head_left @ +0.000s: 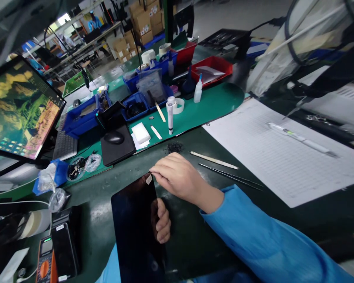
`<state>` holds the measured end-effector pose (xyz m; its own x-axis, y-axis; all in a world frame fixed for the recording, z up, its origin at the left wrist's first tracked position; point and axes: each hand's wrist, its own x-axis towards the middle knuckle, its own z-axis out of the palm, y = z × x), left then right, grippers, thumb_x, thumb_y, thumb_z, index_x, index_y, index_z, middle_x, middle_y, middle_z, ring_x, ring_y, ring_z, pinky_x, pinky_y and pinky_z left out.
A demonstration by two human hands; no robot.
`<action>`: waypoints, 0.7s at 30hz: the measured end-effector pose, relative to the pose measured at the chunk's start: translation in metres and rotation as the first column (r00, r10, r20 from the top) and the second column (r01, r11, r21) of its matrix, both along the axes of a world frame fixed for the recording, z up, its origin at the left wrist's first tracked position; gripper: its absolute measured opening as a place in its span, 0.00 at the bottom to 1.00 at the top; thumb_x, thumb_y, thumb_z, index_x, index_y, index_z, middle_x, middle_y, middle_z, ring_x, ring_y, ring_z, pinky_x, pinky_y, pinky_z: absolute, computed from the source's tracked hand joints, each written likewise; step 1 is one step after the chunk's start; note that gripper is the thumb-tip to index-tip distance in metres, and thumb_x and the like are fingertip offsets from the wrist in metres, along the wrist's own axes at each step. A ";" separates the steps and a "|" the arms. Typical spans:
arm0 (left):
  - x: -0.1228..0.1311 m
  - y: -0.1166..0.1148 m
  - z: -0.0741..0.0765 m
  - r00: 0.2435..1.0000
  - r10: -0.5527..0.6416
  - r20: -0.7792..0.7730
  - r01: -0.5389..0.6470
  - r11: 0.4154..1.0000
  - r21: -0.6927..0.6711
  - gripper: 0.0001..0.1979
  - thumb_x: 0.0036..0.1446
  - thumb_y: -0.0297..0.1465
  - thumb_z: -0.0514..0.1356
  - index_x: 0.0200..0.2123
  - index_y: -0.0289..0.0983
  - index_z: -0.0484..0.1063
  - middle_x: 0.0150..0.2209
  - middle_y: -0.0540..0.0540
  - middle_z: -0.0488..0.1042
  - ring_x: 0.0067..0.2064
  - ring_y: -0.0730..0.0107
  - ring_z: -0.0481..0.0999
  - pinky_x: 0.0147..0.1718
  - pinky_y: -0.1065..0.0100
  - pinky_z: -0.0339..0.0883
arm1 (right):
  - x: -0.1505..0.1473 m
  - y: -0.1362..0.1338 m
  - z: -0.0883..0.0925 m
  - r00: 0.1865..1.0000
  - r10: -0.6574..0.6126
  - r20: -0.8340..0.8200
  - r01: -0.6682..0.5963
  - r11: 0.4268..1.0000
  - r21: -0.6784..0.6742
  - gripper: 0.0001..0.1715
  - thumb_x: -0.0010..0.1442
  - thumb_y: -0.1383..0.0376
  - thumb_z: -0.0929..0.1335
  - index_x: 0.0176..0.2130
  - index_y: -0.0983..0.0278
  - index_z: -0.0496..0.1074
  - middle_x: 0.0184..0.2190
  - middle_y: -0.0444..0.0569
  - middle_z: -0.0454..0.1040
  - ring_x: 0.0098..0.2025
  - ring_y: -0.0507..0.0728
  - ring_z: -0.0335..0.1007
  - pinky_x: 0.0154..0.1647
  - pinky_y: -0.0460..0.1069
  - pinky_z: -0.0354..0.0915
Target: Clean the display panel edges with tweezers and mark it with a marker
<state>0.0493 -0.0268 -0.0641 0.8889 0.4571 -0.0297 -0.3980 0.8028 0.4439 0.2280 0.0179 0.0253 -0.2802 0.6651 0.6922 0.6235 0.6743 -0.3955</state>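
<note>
A dark tablet (134, 220) with a glossy screen is tilted in front of me, with a small pale sticker (149, 179) near its top right corner. My left hand (163, 222) holds it from behind, fingers curled round the right edge; the palm is hidden. At that top right corner my right hand (179, 179) is closed in a pinch, its fingertips touching the corner. Whatever lies between those fingertips is too small to make out. Just beyond the right hand is a pile of tiny black pieces (174, 147). A pale stick (214, 160) and black tweezers (230, 177) lie to its right.
Paper sheets with a pen (302, 139) lie to the right. Blue bins (82, 116), a red tray (212, 70), a glue bottle (198, 90) and a mouse (114, 137) stand farther back. At left are a monitor (20, 110), an orange multimeter (46, 261) and a phone (65, 251).
</note>
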 end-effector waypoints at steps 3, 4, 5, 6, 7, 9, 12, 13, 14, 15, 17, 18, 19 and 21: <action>0.001 0.004 -0.001 0.987 -0.099 0.124 0.103 0.995 -0.019 0.18 0.59 0.45 0.56 0.25 0.38 0.63 0.15 0.52 0.65 0.11 0.70 0.64 0.12 0.69 0.64 | 0.001 0.000 0.000 1.000 0.014 0.004 -0.014 1.000 -0.015 0.09 0.65 0.71 0.65 0.35 0.64 0.75 0.30 0.48 0.77 0.33 0.55 0.71 0.37 0.52 0.60; 0.001 0.004 -0.002 0.985 -0.107 0.134 0.111 0.993 -0.028 0.18 0.59 0.45 0.57 0.25 0.38 0.63 0.15 0.52 0.66 0.11 0.71 0.65 0.12 0.69 0.64 | 0.002 0.000 0.000 1.000 0.018 0.008 -0.018 1.000 -0.018 0.09 0.65 0.71 0.65 0.35 0.65 0.75 0.31 0.48 0.77 0.33 0.55 0.71 0.37 0.52 0.60; 0.001 0.004 -0.003 0.985 -0.109 0.133 0.115 0.993 -0.039 0.18 0.58 0.45 0.57 0.25 0.38 0.63 0.15 0.52 0.66 0.12 0.71 0.66 0.13 0.69 0.65 | 0.001 0.000 0.000 1.000 0.019 0.014 -0.018 1.000 -0.018 0.09 0.65 0.71 0.65 0.34 0.65 0.75 0.30 0.48 0.77 0.33 0.55 0.70 0.37 0.52 0.60; 0.000 0.004 -0.004 0.986 -0.110 0.127 0.117 0.992 -0.051 0.18 0.58 0.45 0.58 0.25 0.38 0.62 0.15 0.52 0.66 0.12 0.70 0.66 0.13 0.69 0.65 | 0.001 0.000 0.000 1.000 0.015 0.019 -0.014 1.000 -0.018 0.10 0.65 0.71 0.65 0.34 0.65 0.75 0.30 0.48 0.77 0.33 0.55 0.70 0.37 0.51 0.60; 0.000 0.004 -0.006 0.987 -0.109 0.116 0.117 0.991 -0.063 0.19 0.57 0.45 0.58 0.24 0.38 0.61 0.15 0.52 0.66 0.13 0.70 0.67 0.13 0.69 0.65 | 0.001 0.000 0.000 1.000 0.008 0.023 -0.007 1.000 -0.016 0.10 0.65 0.71 0.65 0.33 0.65 0.75 0.30 0.48 0.77 0.33 0.55 0.70 0.37 0.51 0.60; -0.003 0.003 -0.009 0.990 -0.112 0.086 0.120 0.989 -0.084 0.20 0.56 0.46 0.59 0.23 0.38 0.60 0.15 0.51 0.66 0.13 0.68 0.68 0.13 0.69 0.65 | 0.000 0.000 0.000 1.000 -0.007 0.020 0.007 1.000 -0.008 0.12 0.66 0.71 0.65 0.32 0.64 0.74 0.30 0.48 0.77 0.33 0.55 0.70 0.37 0.52 0.60; -0.006 0.003 -0.011 0.991 -0.135 -0.005 0.134 0.985 -0.109 0.22 0.52 0.48 0.61 0.22 0.39 0.58 0.12 0.51 0.64 0.13 0.66 0.68 0.13 0.69 0.64 | 0.000 -0.001 0.000 1.000 -0.008 0.005 0.008 1.000 -0.006 0.12 0.65 0.71 0.65 0.32 0.65 0.75 0.30 0.48 0.77 0.33 0.55 0.70 0.37 0.52 0.60; -0.007 0.003 -0.010 0.988 -0.146 -0.046 0.140 0.983 -0.117 0.22 0.51 0.48 0.61 0.21 0.39 0.58 0.12 0.51 0.63 0.13 0.66 0.68 0.13 0.68 0.64 | 0.000 -0.001 0.000 1.000 -0.003 0.003 0.003 1.000 -0.010 0.11 0.65 0.71 0.65 0.32 0.65 0.75 0.30 0.48 0.77 0.33 0.54 0.70 0.37 0.52 0.60; -0.007 0.003 -0.010 0.985 -0.151 -0.084 0.139 0.982 -0.126 0.23 0.50 0.49 0.62 0.21 0.39 0.57 0.11 0.51 0.62 0.12 0.66 0.67 0.13 0.68 0.63 | 0.000 -0.001 0.000 1.000 0.002 0.003 -0.002 1.000 -0.015 0.11 0.65 0.71 0.65 0.33 0.65 0.75 0.30 0.48 0.77 0.33 0.54 0.70 0.37 0.52 0.60; -0.007 0.003 -0.009 0.982 -0.151 -0.113 0.135 0.982 -0.133 0.23 0.50 0.49 0.62 0.20 0.39 0.57 0.11 0.51 0.62 0.12 0.66 0.67 0.12 0.68 0.63 | 0.000 -0.001 0.000 1.000 0.005 0.005 -0.005 1.000 -0.018 0.11 0.65 0.71 0.65 0.33 0.65 0.75 0.30 0.48 0.77 0.33 0.54 0.70 0.37 0.52 0.60; -0.005 0.002 -0.007 0.980 -0.135 -0.147 0.113 0.983 -0.144 0.24 0.50 0.49 0.62 0.20 0.38 0.57 0.10 0.51 0.62 0.11 0.66 0.67 0.12 0.69 0.62 | 0.000 -0.001 0.000 1.000 0.004 0.010 -0.004 1.000 -0.020 0.11 0.65 0.71 0.65 0.33 0.65 0.75 0.30 0.48 0.77 0.32 0.55 0.70 0.37 0.52 0.60; -0.005 0.002 -0.007 0.979 -0.128 -0.159 0.105 0.983 -0.148 0.24 0.49 0.49 0.62 0.19 0.38 0.57 0.10 0.51 0.62 0.11 0.66 0.66 0.12 0.69 0.62 | 0.000 -0.001 0.000 1.000 -0.003 0.011 0.003 1.000 -0.019 0.11 0.65 0.71 0.65 0.33 0.65 0.75 0.29 0.48 0.77 0.32 0.55 0.70 0.37 0.52 0.60; -0.004 0.001 -0.007 0.978 -0.121 -0.168 0.096 0.984 -0.150 0.24 0.49 0.49 0.62 0.19 0.38 0.57 0.10 0.51 0.62 0.11 0.66 0.66 0.11 0.68 0.62 | -0.001 0.000 0.000 1.000 -0.012 0.012 0.012 1.000 -0.019 0.12 0.65 0.71 0.65 0.32 0.65 0.75 0.29 0.48 0.77 0.32 0.55 0.70 0.37 0.52 0.60; -0.004 0.000 -0.009 0.975 -0.106 -0.198 0.076 0.986 -0.149 0.23 0.49 0.49 0.62 0.19 0.38 0.58 0.10 0.51 0.62 0.09 0.65 0.65 0.10 0.68 0.61 | -0.001 0.000 -0.001 1.000 -0.024 0.006 0.024 1.000 -0.018 0.13 0.66 0.71 0.64 0.32 0.65 0.75 0.29 0.48 0.77 0.32 0.54 0.70 0.37 0.52 0.60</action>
<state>0.0450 -0.0270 -0.0735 0.8950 0.3529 -0.2728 -0.2329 0.8913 0.3889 0.2267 0.0175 0.0245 -0.2684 0.6843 0.6780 0.6417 0.6520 -0.4040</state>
